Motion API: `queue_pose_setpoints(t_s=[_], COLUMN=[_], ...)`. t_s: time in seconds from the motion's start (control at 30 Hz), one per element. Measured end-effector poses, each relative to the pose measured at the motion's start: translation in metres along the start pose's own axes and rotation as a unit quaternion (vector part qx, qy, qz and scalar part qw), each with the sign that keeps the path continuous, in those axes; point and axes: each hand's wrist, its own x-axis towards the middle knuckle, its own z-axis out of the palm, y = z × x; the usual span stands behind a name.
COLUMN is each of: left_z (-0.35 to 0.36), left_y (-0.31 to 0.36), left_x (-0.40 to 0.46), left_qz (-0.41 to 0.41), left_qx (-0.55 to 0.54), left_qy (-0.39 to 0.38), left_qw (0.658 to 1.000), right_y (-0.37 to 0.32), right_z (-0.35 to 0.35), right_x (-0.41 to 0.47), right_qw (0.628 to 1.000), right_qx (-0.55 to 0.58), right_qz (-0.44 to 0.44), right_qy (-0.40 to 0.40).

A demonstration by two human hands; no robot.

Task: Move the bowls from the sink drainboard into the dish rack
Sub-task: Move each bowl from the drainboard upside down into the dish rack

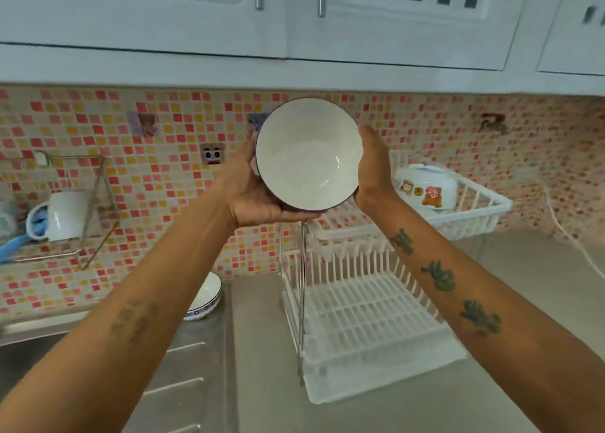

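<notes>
A white bowl with a dark blue rim is held up in front of the tiled wall, its inside facing me. My left hand cups it from below and the left. My right hand presses against its right side. The bowl hangs above the left end of the white two-tier dish rack. A second bowl with a blue patterned edge rests on the steel drainboard, partly hidden by my left forearm.
A white pot with cartoon stickers sits in the rack's upper tier. A wire wall shelf holds a white mug at the left. White cupboards hang overhead. The sink basin lies at the lower left.
</notes>
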Motion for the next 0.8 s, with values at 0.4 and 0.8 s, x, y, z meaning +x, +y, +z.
queue_pose_setpoints(t_s=[0.4, 0.8], left_z=[0.055, 0.026], left_y=[-0.007, -0.051], left_x=[0.067, 0.106], left_qz=[0.148, 0.219], left_qx=[0.275, 0.680], left_qy=[0.177, 0.208], left_qw=[0.933, 0.668], right_y=[-0.002, 0.053], right_z=[-0.081, -0.098], right_x=[0.056, 0.064], right_qw=[0.974, 0.897], right_qx=[-0.161, -0.228], right_qz=[0.143, 0.319], right_qy=[-0.065, -0.204])
